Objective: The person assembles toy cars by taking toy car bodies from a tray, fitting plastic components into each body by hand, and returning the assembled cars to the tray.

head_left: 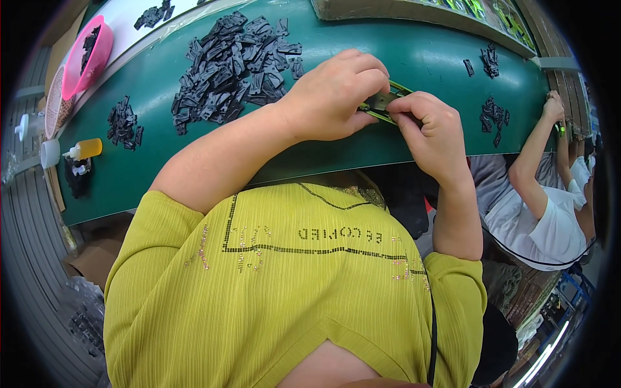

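Observation:
Over the near part of the green table, both hands hold one slim piece with bright green edges and a grey metal middle (pixel 380 101). My left hand (pixel 339 94) pinches its left end between thumb and fingers. At its right end, the thumb and forefinger of my right hand (pixel 435 132) are closed on it. My fingers cover much of the piece, so its exact kind is unclear. Left of and beyond my left hand lies a big heap of small black plastic parts (pixel 226 68).
Smaller groups of black parts (pixel 123 123) lie left and right. A pink basket (pixel 97 61) and a bottle of yellow liquid (pixel 89 149) are at the left. A shallow cardboard tray (pixel 414 11) holds green pieces at the back. A co-worker's hand (pixel 554 107) is at the right.

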The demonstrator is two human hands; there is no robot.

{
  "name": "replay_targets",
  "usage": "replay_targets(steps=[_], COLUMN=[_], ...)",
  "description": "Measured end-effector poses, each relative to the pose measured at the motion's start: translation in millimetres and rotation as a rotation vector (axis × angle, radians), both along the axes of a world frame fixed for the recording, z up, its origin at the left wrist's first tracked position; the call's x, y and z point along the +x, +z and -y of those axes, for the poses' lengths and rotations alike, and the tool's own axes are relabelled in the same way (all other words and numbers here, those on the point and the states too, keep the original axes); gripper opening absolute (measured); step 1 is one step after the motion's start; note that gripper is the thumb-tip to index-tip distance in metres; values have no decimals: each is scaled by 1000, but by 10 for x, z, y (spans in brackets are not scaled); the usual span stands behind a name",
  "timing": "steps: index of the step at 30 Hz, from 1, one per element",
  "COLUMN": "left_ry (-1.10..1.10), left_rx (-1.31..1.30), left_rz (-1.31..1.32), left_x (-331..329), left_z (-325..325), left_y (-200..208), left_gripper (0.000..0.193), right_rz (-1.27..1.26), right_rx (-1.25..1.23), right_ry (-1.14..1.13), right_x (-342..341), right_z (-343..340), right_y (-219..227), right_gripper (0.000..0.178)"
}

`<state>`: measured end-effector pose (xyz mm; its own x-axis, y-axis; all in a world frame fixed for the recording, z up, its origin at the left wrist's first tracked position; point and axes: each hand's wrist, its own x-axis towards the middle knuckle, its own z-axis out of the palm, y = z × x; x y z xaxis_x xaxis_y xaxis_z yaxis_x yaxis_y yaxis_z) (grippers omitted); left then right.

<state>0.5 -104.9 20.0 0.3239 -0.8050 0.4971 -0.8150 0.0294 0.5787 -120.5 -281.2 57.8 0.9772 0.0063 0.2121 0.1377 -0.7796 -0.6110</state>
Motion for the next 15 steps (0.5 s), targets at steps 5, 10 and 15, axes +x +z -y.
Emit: replay_targets(steps=[5, 10, 15], left_ry=[6, 4, 1], left_rx=[-26, -25, -26], left_rz=[-3, 24, 17], left_x=[-2, -13, -17], left_z=[7, 12, 16], left_y=[-4, -26, -31], left_gripper=[35, 30, 26], right_rz=[-20, -26, -73], right_rx=[-2, -16, 124], right_ry=[33, 46, 17], right_x=[0, 32, 10], right_z=[22, -25, -70], right_y=[9, -10, 27], right_gripper=[12, 12, 18])
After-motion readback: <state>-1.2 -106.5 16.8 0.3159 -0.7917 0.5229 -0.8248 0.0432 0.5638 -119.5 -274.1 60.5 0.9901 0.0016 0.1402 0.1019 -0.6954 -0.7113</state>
